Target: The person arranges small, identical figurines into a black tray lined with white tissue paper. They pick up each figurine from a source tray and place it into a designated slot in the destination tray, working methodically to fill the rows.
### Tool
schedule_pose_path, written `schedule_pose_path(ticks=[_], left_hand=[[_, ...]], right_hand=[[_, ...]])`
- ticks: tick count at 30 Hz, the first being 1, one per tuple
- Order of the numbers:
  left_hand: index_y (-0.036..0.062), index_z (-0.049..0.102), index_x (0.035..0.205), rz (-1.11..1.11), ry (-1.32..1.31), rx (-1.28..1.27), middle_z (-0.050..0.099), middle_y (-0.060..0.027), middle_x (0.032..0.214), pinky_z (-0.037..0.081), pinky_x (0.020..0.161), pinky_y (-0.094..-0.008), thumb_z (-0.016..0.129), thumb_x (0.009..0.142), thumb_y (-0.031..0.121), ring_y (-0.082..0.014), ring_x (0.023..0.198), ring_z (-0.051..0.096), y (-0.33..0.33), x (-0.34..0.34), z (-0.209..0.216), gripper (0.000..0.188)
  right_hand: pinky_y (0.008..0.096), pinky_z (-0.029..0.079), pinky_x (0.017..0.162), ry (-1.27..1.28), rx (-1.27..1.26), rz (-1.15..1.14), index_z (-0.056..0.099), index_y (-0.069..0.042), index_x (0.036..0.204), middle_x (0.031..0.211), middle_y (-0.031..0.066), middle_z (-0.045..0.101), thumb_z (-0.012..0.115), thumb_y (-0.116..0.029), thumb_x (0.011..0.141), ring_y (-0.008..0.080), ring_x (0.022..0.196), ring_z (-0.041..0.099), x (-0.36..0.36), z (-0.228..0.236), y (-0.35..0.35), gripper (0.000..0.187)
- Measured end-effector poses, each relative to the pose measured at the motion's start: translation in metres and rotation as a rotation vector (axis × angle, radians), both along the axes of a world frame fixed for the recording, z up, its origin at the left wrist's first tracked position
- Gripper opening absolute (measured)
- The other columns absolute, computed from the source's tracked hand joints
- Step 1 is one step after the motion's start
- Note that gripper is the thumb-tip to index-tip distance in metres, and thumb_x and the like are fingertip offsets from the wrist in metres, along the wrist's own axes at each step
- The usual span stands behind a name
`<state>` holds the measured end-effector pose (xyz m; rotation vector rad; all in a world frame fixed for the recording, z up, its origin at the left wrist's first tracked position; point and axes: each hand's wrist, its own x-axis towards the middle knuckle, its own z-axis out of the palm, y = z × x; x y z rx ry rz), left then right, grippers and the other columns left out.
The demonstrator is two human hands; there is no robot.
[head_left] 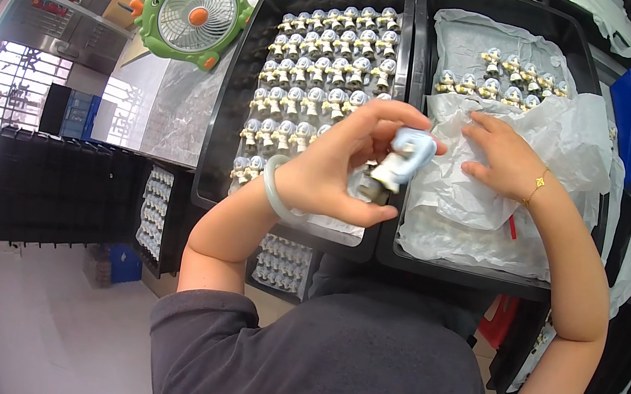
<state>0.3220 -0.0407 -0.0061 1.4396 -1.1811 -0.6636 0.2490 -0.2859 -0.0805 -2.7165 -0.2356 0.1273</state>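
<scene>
White paper (pixel 480 202) lay crumpled in the right tray (pixel 468 276), just right of the left tray (pixel 231 118). The person's right grip (pixel 507 157) touched it, thumb and fingers spread apart, seemingly pinching nothing. The left grip (pixel 330 158) was part-closed around a blurred figure (pixel 405 162) with a pale blue top, tilted above the right edge of the left tray, thumb near its dark base. Rows of similar figures (pixel 319 70) filled the left tray. Good handling, it seemed, called for a light fingertip hold clear of delicate parts, a steady left wrist kept above those rows, and gentle pressure on the paper, lest it tear or drag the uncovered figures (pixel 489 88) beyond it, also right of the left tray.
</scene>
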Motion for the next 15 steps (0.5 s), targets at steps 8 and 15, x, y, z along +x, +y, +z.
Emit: schedule_pose_path(ticks=[8, 15], left_hand=[[0.0086, 0.056, 0.106, 0.335, -0.853, 0.146, 0.045, -0.0061, 0.077, 0.038, 0.063, -0.0322, 0.079, 0.047, 0.019, -0.0227, 0.07, 0.045, -0.0029, -0.0025, 0.0043, 0.065], [0.0113, 0.056, 0.104, 0.366, -0.893, 0.127, 0.043, -0.0052, 0.075, 0.036, 0.065, -0.0325, 0.08, 0.044, 0.022, -0.0232, 0.069, 0.043, -0.0026, -0.0016, -0.0012, 0.065]], right_hand=[[0.0365, 0.033, 0.099, 0.0, -0.007, -0.001, 0.049, -0.002, 0.115, 0.13, 0.0185, 0.038, 0.063, -0.022, 0.074, 0.0324, 0.12, 0.037, -0.0008, 0.0045, 0.0016, 0.048], [0.0359, 0.033, 0.099, 0.009, -0.007, -0.004, 0.049, -0.002, 0.116, 0.131, 0.0181, 0.038, 0.063, -0.022, 0.074, 0.032, 0.12, 0.038, 0.0, 0.0029, 0.0007, 0.049]])
